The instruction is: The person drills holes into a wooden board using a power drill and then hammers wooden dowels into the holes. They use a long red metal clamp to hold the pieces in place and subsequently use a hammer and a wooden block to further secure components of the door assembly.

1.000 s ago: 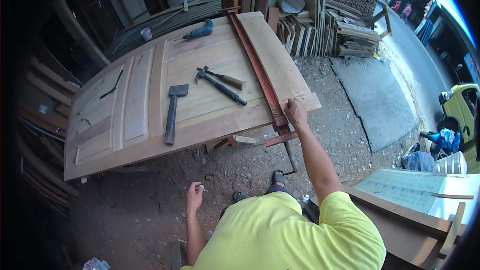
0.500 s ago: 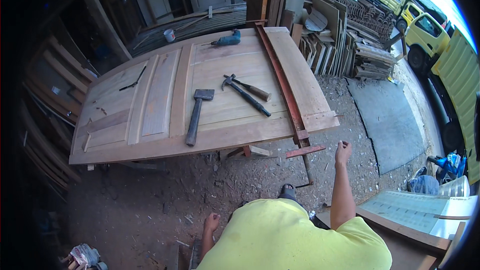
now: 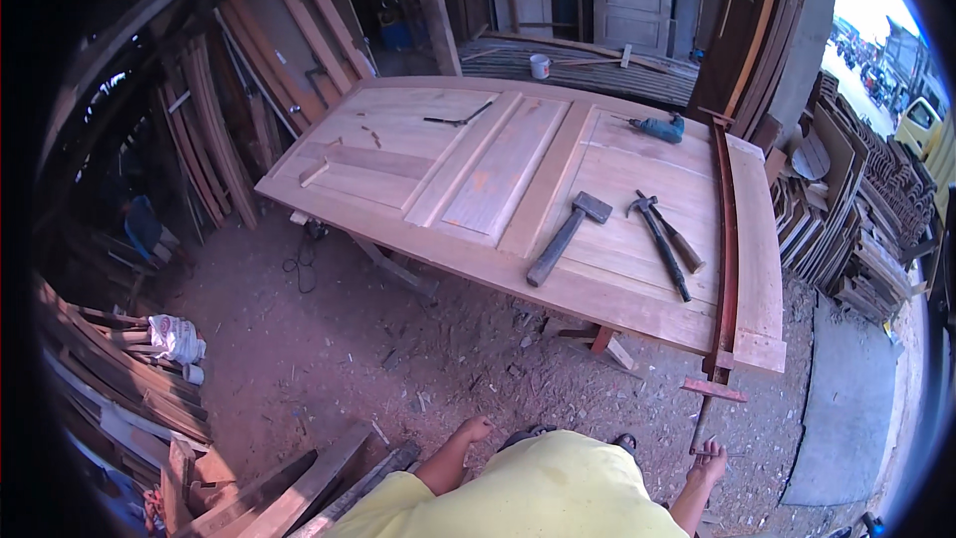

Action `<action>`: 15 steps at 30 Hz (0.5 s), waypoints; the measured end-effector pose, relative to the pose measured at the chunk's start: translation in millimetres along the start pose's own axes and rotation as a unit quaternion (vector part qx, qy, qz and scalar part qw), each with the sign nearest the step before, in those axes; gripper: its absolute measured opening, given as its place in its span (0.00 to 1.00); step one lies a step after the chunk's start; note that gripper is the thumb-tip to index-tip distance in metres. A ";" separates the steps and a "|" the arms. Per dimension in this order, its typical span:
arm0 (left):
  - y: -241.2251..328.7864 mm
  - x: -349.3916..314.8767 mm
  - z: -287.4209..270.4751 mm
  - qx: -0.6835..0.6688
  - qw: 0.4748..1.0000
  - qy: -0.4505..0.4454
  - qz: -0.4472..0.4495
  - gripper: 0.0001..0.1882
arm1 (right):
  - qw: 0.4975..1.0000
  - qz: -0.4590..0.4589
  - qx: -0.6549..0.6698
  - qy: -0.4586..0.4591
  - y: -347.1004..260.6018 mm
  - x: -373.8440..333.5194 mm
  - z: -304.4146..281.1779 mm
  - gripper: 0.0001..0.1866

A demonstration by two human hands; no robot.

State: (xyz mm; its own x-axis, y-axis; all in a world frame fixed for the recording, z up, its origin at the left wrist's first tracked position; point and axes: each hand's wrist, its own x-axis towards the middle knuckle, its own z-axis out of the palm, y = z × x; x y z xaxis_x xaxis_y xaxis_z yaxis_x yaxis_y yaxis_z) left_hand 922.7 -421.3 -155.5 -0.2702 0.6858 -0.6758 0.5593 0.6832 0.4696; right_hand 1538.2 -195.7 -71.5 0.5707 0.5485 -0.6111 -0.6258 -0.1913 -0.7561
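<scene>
A wooden panel door [image 3: 398, 209] lies flat at waist height. Across its right end runs a long red bar clamp [image 3: 728, 239], whose screw sticks out past the near edge. My right hand [image 3: 708, 461] is closed around the thin crank handle at the end of that screw. My left hand [image 3: 476, 428] hangs low beside my body with its fingers curled, and nothing shows in it. On the door lie a square-headed mallet [image 3: 570, 239], a claw hammer [image 3: 682, 244] crossed by a dark-handled tool [image 3: 665, 257], and a teal power drill [image 3: 659, 129].
A dark slim tool [image 3: 460, 121] and small wood scraps lie on the door's left part. Stacked boards [image 3: 846, 199] stand at right, a grey sheet [image 3: 846, 408] covers the ground there. Timber [image 3: 289, 488] lies close at lower left; a white bucket [image 3: 540, 66] sits behind.
The view has swung left, so the door sits farther right in it. My right hand has come down onto the clamp's crank handle; before, it was apart from it.
</scene>
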 end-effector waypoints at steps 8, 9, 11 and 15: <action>-48.5 -15.0 13.8 -0.050 0.995 0.004 -0.083 0.20 | 0.783 -0.317 -0.294 -0.447 -64.3 -262.6 85.7 0.28; -52.5 -15.9 18.1 -0.060 0.994 0.008 -0.086 0.20 | 0.765 -0.264 -0.312 -0.498 -45.9 -263.6 89.4 0.24; -55.7 -22.4 22.8 -0.049 0.994 -0.031 -0.093 0.20 | 0.758 -0.253 -0.397 -0.451 -15.7 -245.2 91.5 0.19; -54.1 -34.5 31.0 -0.103 0.983 -0.072 -0.133 0.17 | 0.854 -0.215 -0.373 -0.293 9.3 -196.1 91.2 0.13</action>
State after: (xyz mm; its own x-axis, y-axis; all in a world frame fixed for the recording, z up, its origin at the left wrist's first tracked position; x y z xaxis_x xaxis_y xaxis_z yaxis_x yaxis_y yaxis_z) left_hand 926.0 -489.7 -175.2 -0.2632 0.4425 -0.8573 0.3084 0.8806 0.3598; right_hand 1372.0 -230.8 62.8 0.1620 0.9696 -0.1833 0.2121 -0.2156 -0.9532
